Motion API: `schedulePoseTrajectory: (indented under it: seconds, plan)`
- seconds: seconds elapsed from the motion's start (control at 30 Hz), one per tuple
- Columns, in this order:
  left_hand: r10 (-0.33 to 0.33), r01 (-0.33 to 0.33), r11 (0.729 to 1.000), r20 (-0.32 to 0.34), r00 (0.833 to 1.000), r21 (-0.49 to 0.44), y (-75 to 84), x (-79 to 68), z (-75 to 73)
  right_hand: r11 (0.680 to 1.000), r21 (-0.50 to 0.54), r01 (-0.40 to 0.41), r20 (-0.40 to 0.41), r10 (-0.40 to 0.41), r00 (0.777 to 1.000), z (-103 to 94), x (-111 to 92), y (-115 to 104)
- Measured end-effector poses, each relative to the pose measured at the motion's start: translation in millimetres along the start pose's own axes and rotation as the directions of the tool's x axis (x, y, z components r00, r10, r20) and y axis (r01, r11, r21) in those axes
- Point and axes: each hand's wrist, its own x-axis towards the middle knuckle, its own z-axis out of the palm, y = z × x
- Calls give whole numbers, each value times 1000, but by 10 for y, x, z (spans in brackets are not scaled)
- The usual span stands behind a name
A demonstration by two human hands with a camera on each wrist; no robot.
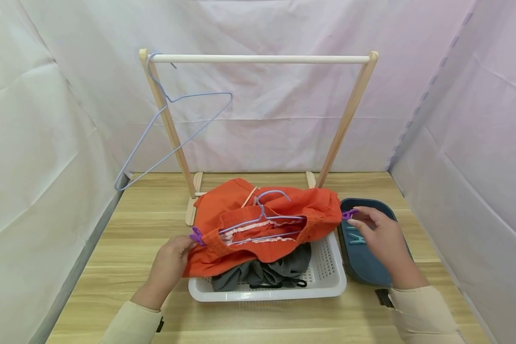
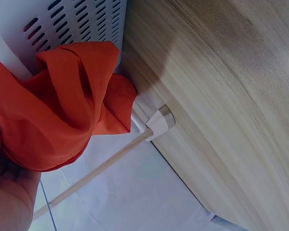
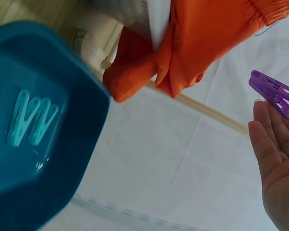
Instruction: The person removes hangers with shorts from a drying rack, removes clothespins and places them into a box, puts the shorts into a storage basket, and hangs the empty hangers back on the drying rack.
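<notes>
An orange garment [image 1: 236, 200] with a gathered elastic waistband lies over a white basket, a light-blue hanger [image 1: 262, 216] inside its waist opening. My left hand [image 1: 172, 255] grips the cloth at the left end of the waistband, right beside a purple clothespin [image 1: 197, 236] clipped there. In the left wrist view, the orange cloth [image 2: 62, 106] hangs in folds from that hand and hides most of its fingers. Between thumb and fingers, my right hand [image 1: 376, 236] pinches another purple clothespin [image 3: 272, 91]; in the right wrist view it is apart from the waistband.
The white basket [image 1: 266, 296] holds dark grey clothing [image 1: 262, 274]. Right of it sits a blue tub [image 1: 370, 265] with teal clothespins [image 3: 23, 118]. Behind stands a wooden rack [image 1: 258, 59], with an unused light-blue hanger [image 1: 198, 131] at its left end.
</notes>
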Motion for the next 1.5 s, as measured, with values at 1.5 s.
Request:
schedulePoseTrajectory:
  seconds: [1.5]
  plan:
    - [-21,20,999,9,1000,27,11,-1,-4,941,-335,47,529,146,836,157,14,798]
